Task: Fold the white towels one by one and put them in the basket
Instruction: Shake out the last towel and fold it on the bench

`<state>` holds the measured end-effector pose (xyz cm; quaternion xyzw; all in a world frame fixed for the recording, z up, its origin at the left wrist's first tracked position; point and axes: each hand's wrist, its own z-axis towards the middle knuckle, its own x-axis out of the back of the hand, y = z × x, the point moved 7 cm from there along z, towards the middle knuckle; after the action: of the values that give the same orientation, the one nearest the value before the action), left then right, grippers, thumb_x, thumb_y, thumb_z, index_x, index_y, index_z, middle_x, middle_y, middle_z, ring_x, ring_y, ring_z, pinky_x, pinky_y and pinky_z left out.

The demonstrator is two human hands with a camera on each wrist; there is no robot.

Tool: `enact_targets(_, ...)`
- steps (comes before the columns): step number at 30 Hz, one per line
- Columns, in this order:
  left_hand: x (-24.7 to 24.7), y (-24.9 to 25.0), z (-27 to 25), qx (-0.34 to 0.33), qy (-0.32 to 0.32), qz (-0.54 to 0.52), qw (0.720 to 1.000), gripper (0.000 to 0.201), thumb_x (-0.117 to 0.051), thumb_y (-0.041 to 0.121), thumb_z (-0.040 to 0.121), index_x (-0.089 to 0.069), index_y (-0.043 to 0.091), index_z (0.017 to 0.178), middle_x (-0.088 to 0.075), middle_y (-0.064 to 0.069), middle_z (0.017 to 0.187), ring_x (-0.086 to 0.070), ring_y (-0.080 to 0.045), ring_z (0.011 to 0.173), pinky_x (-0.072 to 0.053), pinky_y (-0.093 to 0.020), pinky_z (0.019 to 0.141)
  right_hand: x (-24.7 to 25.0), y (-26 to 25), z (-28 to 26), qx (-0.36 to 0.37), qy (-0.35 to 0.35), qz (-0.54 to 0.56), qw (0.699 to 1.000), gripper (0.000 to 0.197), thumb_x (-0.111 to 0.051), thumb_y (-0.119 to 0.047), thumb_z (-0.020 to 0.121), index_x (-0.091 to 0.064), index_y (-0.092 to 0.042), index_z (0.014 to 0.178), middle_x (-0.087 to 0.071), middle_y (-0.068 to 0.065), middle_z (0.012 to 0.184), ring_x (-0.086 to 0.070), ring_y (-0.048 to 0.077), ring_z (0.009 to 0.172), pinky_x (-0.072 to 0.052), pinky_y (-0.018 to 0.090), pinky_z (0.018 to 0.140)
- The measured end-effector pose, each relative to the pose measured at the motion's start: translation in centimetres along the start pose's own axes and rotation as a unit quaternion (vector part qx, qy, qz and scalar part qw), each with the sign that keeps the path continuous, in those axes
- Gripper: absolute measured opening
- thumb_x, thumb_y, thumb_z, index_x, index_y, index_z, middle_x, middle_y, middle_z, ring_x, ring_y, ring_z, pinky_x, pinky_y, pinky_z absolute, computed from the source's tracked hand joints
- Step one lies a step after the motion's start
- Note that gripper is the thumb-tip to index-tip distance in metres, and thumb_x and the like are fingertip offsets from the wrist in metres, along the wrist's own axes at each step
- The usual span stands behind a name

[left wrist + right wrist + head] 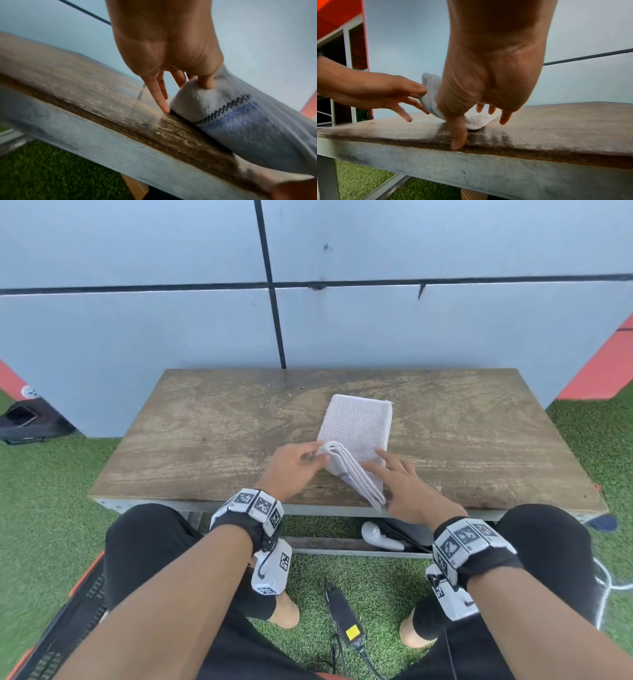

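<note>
A white towel [356, 422], folded into a narrow strip, lies on the wooden table [205, 422], right of centre. Its near end is lifted and curled over. My left hand [317, 453] pinches that raised end [197, 97] between thumb and fingers; a blue stripe shows on the towel there. My right hand [387, 477] lies beside it with straight, spread fingers [504, 119] resting on the flat part of the towel [476, 121], its thumb down at the table's near edge. No basket is clearly visible.
The table [556, 121] backs onto a blue-grey panelled wall [171, 320]. Below it, on green turf, are a white controller [380, 537] and a black power adapter [344, 618] with cables. A black mesh object with an orange rim [78, 604] sits at my lower left.
</note>
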<state>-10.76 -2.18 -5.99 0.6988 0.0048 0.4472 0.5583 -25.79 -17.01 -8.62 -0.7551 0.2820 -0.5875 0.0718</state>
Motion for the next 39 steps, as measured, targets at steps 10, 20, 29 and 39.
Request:
enact_targets(10,3.4,-0.4,-0.6,0.019,0.186,-0.016,0.982,0.051,-0.056,0.039,0.098,-0.037,0.014,0.058,-0.036,0.003,0.052,-0.029,-0.009,0.046,-0.023,-0.023,0.046,2.9,-2.9,0.2,0.013,0.116,0.216,0.969,0.008,-0.059,-0.029,0.099,-0.064,-0.022,0.100,-0.065,-0.012,0.082,-0.059,-0.003,0.069,-0.044,0.021,0.066)
enact_targets(20,2.1,-5.3,-2.3,0.138,0.084,-0.088,0.983,0.041,-0.041,0.047,0.104,-0.051,0.015,0.079,-0.054,-0.001,0.068,-0.049,-0.015,0.057,-0.036,-0.021,0.047,0.4,-3.3,3.2,-0.036,0.081,0.296,0.951,0.024,-0.063,-0.035,0.094,-0.068,-0.012,0.100,-0.074,0.005,0.096,-0.071,0.025,0.089,-0.059,0.044,0.081)
enact_targets(29,2.0,-6.0,2.2,0.198,0.100,0.083,0.972,0.040,-0.031,0.045,0.107,-0.042,0.017,0.081,-0.051,0.001,0.079,-0.049,-0.019,0.072,-0.034,-0.035,0.066,0.6,-2.1,6.7,-0.154,0.110,0.271,0.944,0.035,-0.062,-0.035,0.095,-0.058,-0.004,0.078,-0.068,0.010,0.082,-0.065,0.024,0.073,-0.053,0.035,0.065)
enact_targets(39,2.0,-7.6,4.1,0.232,0.106,0.163,0.953,0.048,-0.028,0.053,0.105,-0.055,0.016,0.090,-0.066,-0.010,0.094,-0.063,-0.033,0.089,-0.051,-0.044,0.082,-0.7,-0.2,8.2,-0.218,0.127,0.322,0.912,0.045,-0.062,-0.047,0.093,-0.066,-0.002,0.094,-0.074,0.010,0.089,-0.072,0.024,0.078,-0.062,0.042,0.068)
